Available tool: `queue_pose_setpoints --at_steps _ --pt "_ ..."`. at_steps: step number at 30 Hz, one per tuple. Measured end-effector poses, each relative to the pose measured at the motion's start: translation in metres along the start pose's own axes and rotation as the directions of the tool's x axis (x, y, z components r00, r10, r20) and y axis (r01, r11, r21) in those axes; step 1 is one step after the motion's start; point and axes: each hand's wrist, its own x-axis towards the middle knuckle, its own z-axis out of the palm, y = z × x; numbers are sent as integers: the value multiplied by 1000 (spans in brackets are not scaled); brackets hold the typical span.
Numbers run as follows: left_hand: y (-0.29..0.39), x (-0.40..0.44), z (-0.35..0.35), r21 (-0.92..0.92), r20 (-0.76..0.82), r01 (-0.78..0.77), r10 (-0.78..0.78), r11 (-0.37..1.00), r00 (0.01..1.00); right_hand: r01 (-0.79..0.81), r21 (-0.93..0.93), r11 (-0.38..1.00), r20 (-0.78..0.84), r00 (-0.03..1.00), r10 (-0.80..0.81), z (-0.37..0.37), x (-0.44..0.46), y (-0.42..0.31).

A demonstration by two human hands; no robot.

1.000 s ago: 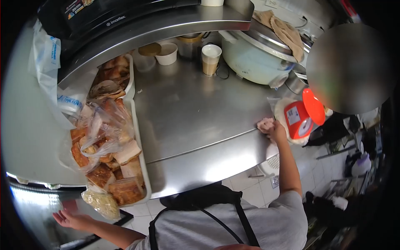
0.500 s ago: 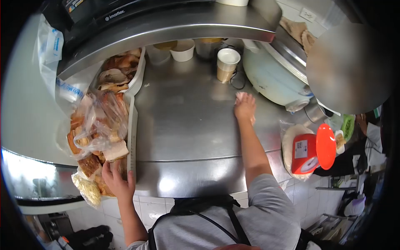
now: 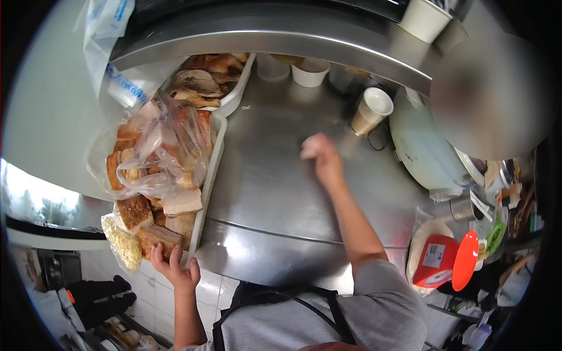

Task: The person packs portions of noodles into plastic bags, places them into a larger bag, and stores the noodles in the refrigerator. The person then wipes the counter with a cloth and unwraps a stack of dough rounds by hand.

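My right hand [image 3: 325, 161] is closed on a pinkish cloth [image 3: 311, 146] over the middle of the steel counter [image 3: 269, 175]. At the near end of a white tray [image 3: 212, 181], my left hand [image 3: 177, 269] has its fingers spread, with the fingertips at a browned piece of meat [image 3: 158, 237]. The tray holds several meat chunks, partly covered by a clear plastic bag [image 3: 167, 152]. Beside my left hand lies a bag of pale shredded food [image 3: 123, 243]. Another tray of cooked meat [image 3: 202, 82] stands behind.
A paper cup [image 3: 372, 111] and a white bowl [image 3: 310, 72] stand toward the back. At the right are a large pale cooker [image 3: 424, 146] and a red scale [image 3: 435, 261]. A steel shelf [image 3: 269, 44] overhangs the back. Other people are partly visible at the lower left and right.
My right hand has moved left across the counter with the pinkish cloth. My left hand has come from beyond the tray to its near end. The view has shifted.
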Motion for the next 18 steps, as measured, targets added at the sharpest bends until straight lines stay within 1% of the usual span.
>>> queue_pose_setpoints --at_steps 1,3,6,7,9,11,13,15,16,17,18 --pt "-2 -1 2 6 -6 -15 15 1000 1000 -138 -600 788 -135 988 70 -7 19 36" --pt "-6 -1 6 13 -26 -26 26 1000 999 -308 -781 544 -142 935 326 8 46 49" --pt "-7 -4 8 17 -56 -12 13 1000 998 -376 -713 592 -221 922 319 50 107 72" --pt "-8 -4 9 23 -62 -11 13 1000 998 -387 -712 585 -255 920 299 65 129 74" --pt "-7 -5 10 52 -63 1 2 999 998 -425 -639 641 -138 883 448 92 172 68" --pt "-9 -6 12 47 -70 2 1 999 998 -325 -715 619 22 875 484 122 193 32" --pt "-9 -6 11 42 -69 3 0 999 998 -244 -672 700 143 884 445 184 205 64" --pt "-9 -5 11 47 -72 2 1 999 997 -74 -579 812 253 930 265 201 191 62" --pt "-9 -5 11 40 -76 -5 8 999 997 67 -506 860 291 952 97 196 178 60" --pt "-10 -5 11 31 -78 -5 7 1000 997 206 -431 879 310 948 -70 187 164 50" --pt "-11 -4 13 14 -103 -17 18 1000 994 267 -355 896 351 926 -137 179 147 38"
